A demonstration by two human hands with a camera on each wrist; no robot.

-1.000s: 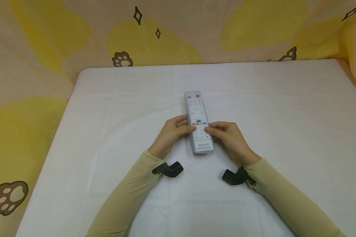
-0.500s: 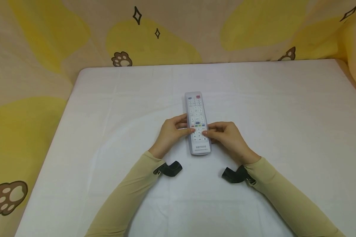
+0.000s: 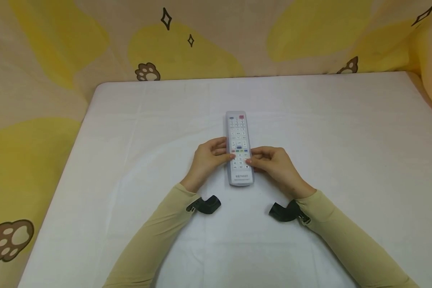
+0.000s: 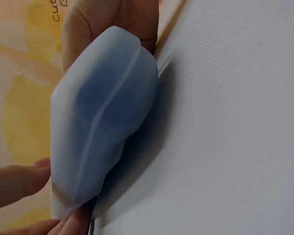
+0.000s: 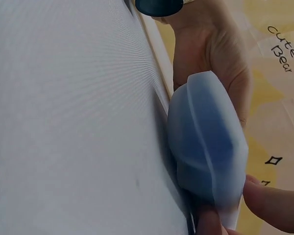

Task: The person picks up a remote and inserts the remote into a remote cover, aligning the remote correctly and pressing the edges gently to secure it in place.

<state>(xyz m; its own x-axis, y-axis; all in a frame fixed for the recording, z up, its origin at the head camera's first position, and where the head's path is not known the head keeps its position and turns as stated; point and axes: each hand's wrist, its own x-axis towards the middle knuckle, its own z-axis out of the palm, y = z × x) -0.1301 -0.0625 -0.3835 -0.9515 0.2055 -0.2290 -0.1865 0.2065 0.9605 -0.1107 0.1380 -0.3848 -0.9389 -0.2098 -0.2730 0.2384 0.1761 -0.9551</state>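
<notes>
A white remote control (image 3: 239, 160) in a translucent sleeve lies lengthwise between both hands, its buttons facing up. My left hand (image 3: 209, 161) pinches its left edge, thumb on the button face and fingers at the side. On the opposite edge, my right hand (image 3: 273, 166) pinches it the same way, thumb near the lower buttons. Seen from the left wrist, the near end of the sleeved remote (image 4: 105, 112) looks bluish, with a shadow on the cloth beneath. The right wrist view shows the same end of the remote (image 5: 208, 132), fingertips curling under it.
White cloth covers the table (image 3: 158, 120). Behind and to the left hangs a yellow and beige curtain (image 3: 209, 40) with paw prints. Black curved wrist mounts (image 3: 209, 205) stick out from both sleeves.
The remote's near end has swung leftward, so it now lies straighter. My right hand and its thumb have shifted slightly left with it; the left hand has barely moved.
</notes>
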